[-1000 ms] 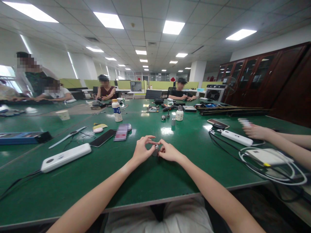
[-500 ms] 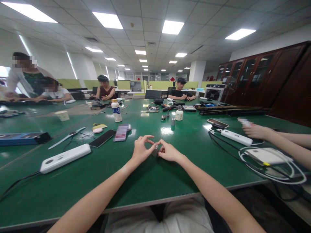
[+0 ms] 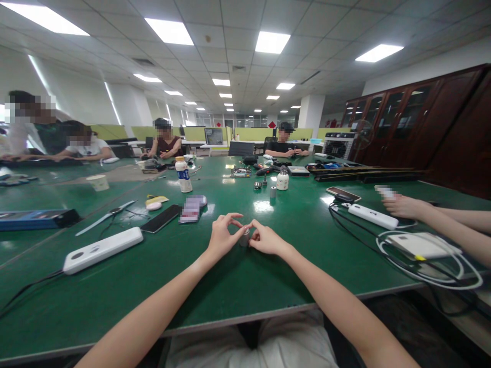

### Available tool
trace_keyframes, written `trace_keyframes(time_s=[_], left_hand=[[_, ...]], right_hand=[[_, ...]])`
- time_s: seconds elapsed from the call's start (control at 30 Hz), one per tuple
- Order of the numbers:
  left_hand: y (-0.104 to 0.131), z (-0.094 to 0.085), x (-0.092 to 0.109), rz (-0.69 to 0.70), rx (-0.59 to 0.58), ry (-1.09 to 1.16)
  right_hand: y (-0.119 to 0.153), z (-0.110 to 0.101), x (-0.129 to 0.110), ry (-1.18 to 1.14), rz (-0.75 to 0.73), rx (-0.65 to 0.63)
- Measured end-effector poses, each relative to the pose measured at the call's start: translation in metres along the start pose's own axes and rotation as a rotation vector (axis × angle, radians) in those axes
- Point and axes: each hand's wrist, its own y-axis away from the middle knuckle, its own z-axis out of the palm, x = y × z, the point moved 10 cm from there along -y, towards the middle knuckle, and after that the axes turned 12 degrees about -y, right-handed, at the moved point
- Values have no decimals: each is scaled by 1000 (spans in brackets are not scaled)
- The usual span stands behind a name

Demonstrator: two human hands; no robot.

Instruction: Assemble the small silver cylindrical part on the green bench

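A small grey metal cylinder (image 3: 244,239) stands upright on the green table in front of me, partly covered by my fingers. My left hand (image 3: 223,236) is closed on its top from the left, thumb and fingertips meeting at the upper edge. From the right, my right hand (image 3: 266,239) pinches at the same top, index fingertip on it and the other fingers curled beside it. What the fingertips touch on the top is too small to make out. A similar grey cylinder (image 3: 273,193) stands farther off, next to a white round bottle (image 3: 283,181).
To the left lie a white power strip (image 3: 103,250), a black phone (image 3: 161,219) and a bottle with a blue label (image 3: 183,176). A second power strip (image 3: 374,216) and a white box with coiled cables (image 3: 424,245) lie right, near another person's hands (image 3: 406,207).
Both my hands stay at the cylinder with almost no movement. At the far left, a standing person has leaned lower and further left.
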Motion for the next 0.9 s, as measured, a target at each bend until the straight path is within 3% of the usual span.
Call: trace_keyframes(time_s=[0.27, 0.53, 0.9], left_hand=[[2, 7, -2, 13, -38, 145], [0, 2, -1, -4, -10, 14], [0, 6, 0, 13, -32, 103]], right_hand=[[-1, 0, 1, 18, 3, 1], [0, -1, 2, 0, 10, 9], [0, 0, 2, -3, 8, 0]])
